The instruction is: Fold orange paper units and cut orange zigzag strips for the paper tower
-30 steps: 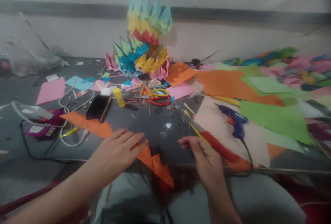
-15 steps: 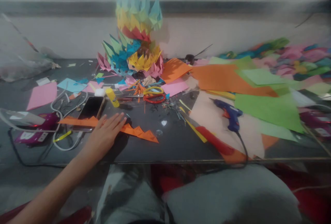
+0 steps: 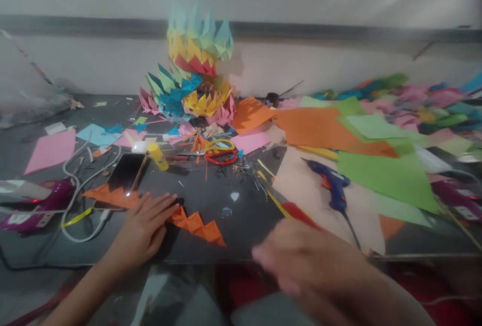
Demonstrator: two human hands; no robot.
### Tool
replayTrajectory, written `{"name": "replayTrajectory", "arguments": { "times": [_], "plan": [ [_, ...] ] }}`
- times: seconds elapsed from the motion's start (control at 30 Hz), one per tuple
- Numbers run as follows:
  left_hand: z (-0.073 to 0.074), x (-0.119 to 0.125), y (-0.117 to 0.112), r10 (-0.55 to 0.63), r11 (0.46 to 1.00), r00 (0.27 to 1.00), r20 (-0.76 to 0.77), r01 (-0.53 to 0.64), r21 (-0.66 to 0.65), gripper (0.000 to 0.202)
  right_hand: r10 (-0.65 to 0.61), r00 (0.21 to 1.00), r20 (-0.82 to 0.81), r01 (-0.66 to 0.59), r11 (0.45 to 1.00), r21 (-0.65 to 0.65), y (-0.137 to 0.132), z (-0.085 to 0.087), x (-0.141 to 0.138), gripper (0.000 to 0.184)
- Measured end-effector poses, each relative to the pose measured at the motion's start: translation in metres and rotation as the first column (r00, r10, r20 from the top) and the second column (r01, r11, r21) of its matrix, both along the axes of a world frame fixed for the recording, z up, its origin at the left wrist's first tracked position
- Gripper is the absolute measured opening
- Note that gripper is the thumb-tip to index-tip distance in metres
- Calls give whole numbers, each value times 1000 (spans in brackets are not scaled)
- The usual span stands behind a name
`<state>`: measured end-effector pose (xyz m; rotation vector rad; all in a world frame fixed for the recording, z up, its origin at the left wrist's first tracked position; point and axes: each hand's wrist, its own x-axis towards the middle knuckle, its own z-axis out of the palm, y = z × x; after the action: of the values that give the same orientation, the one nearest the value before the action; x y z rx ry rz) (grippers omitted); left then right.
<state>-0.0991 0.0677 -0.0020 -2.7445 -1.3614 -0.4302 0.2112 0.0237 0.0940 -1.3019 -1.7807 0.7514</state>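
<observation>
An orange folded-paper strip [image 3: 199, 226] with a row of pointed peaks lies across the front left of the table. My left hand [image 3: 146, 225] rests over its middle, fingers stretched out and nearly flat. The strip's left end overlaps a phone [image 3: 127, 171]. Blurred by motion, my right hand [image 3: 297, 248] is over the table's front edge, to the right of the strip. Its fingers look bent, but whether anything is in them cannot be made out. Beyond it, a blue hot glue gun [image 3: 333, 181] lies on a pale paper sheet [image 3: 289, 178].
Stacked folded-paper crowns [image 3: 199, 70] stand at the back. Scissors [image 3: 222, 155] with yellow and red handles and a yellow glue stick [image 3: 157, 156] lie before them. Orange sheets [image 3: 320, 126] and green sheets [image 3: 384, 175] cover the right. White cables [image 3: 71, 205] loop at the left.
My right hand has come into view from the lower right. The left hand stays on the strip, whose peaks now show more upright. The view has tilted up slightly.
</observation>
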Motion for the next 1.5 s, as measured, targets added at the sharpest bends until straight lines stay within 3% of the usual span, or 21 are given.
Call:
{"name": "replayTrajectory", "arguments": {
  "times": [0.07, 0.1, 0.2, 0.33, 0.43, 0.5, 0.67, 0.77, 0.9, 1.0, 1.13, 1.27, 1.4, 1.5],
  "plan": [
    [-2, 1, 1, -46, 998, 999, 14, 45, 36, 44, 59, 995, 76, -61, 998, 26, 39, 2, 13, 18],
    [-2, 3, 1, -63, 997, 998, 27, 62, 49, 41, 28, 995, 92, -33, 998, 45, 56, 0, 20, 21],
    [-3, 8, 6, -75, 995, 993, 89, 68, 77, 32, 73, 979, 193, -70, 997, -19, 92, -16, 35, 33],
    [0, 19, 12, -41, 994, 986, 163, 23, 107, 24, 152, 960, 235, -135, 987, -84, 109, -32, 40, 40],
    [4, 26, 14, -20, 997, 983, 182, 7, 71, 24, 86, 973, 212, -77, 996, -50, 111, -30, 43, 38],
    [6, 28, 13, 21, 997, 975, 220, -37, 73, 23, 31, 963, 268, -31, 999, -5, 107, -26, 47, 36],
    [9, 28, 10, -11, 999, 970, 242, -1, 49, 15, -191, 884, 426, 158, 981, 111, 81, -31, 68, 34],
    [10, 25, 10, -35, 997, 968, 247, 18, 72, 12, -262, 812, 522, 246, 964, 101, 58, -51, 80, 40],
    [12, 25, 7, -62, 990, 972, 228, 30, 138, 11, -268, 777, 569, 229, 963, 142, 36, -86, 84, 43],
    [13, 40, -2, -75, 981, 972, 222, 32, 190, 13, -358, 752, 553, 272, 933, 234, 27, -97, 81, 40],
    [12, 76, -15, -110, 983, 949, 296, 58, 177, 16, -409, 748, 524, 291, 910, 295, 16, -87, 74, 35],
    [5, 99, -16, -90, 992, 938, 335, 54, 117, 17, -364, 812, 457, 303, 931, 203, 0, -74, 63, 37],
    [-2, 100, -15, -67, 997, 944, 323, 51, 57, 16, -182, 882, 434, 224, 974, -47, -14, -68, 46, 43],
    [-4, 98, -16, -61, 998, 940, 334, 49, 45, 17, -70, 910, 409, 158, 970, -185, -17, -64, 35, 44]
  ]
}}
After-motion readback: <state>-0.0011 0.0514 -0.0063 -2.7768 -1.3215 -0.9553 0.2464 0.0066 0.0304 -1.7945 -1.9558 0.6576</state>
